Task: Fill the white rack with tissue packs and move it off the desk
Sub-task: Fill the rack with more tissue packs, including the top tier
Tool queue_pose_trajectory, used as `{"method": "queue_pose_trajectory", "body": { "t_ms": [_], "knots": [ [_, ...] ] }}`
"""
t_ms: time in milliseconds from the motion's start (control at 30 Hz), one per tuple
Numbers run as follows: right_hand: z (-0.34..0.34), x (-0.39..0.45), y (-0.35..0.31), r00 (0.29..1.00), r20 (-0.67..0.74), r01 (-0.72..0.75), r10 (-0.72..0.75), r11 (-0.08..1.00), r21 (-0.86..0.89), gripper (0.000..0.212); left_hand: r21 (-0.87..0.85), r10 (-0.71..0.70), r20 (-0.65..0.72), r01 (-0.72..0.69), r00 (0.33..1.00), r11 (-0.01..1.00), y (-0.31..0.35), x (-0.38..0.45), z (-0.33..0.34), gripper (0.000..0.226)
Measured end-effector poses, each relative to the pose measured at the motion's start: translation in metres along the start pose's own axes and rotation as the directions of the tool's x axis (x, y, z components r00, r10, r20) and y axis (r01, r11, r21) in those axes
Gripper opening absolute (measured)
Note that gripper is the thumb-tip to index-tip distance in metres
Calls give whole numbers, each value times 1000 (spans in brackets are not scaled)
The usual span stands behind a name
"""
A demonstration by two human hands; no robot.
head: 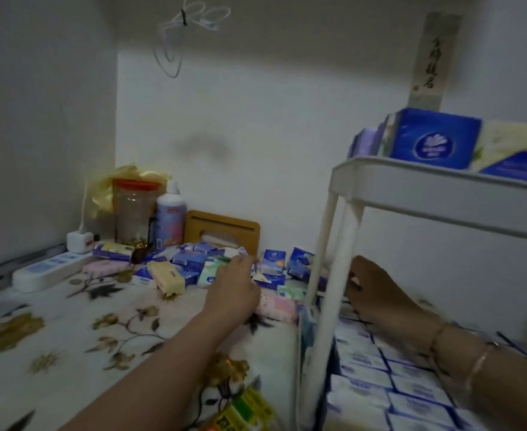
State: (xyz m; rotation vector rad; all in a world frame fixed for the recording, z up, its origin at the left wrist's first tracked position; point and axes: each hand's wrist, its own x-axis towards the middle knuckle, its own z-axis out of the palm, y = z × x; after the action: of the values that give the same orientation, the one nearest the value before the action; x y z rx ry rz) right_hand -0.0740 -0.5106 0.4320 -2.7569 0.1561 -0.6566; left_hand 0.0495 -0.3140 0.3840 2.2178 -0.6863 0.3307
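While left hand touches packs, glossy, boxy.

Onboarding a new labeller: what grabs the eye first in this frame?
The white rack fills the right side, its upper tray holding large blue tissue packs and its lower level tiled with rows of small packs. A loose pile of tissue packs sprawls mid-desk on the floral cloth, where the left hand reaches. The right hand is inside the rack's lower level.
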Motion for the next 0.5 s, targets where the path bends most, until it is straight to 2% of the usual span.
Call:
{"method": "queue_pose_trajectory", "body": {
  "t_ms": [100, 233, 300, 433, 500],
  "knots": [
    [25, 43, 17, 999, 24, -47, 46, 999, 19, 9, 44, -48, 53, 46, 997, 998, -20, 6, 20, 62],
    [51, 92, 22, 996, 85, 36, -41, 998, 57, 12, 146, -38, 144, 16, 989, 989, -41, 15, 26, 63],
    [66, 117, 18, 993, 109, 45, -48, 998, 32, 22, 152, -14, 164, -11, 986, 988, -45, 21, 23, 57],
    [86, 149, 9, 930, 351, 127, -108, 991, -33, 61, 137, 24, 177, -49, 984, 989, -51, 24, 19, 42],
    [94, 156, 6, 901, 416, 152, -124, 988, -35, 74, 143, 46, 163, -70, 986, 987, -53, 24, 17, 40]
  ]
}}
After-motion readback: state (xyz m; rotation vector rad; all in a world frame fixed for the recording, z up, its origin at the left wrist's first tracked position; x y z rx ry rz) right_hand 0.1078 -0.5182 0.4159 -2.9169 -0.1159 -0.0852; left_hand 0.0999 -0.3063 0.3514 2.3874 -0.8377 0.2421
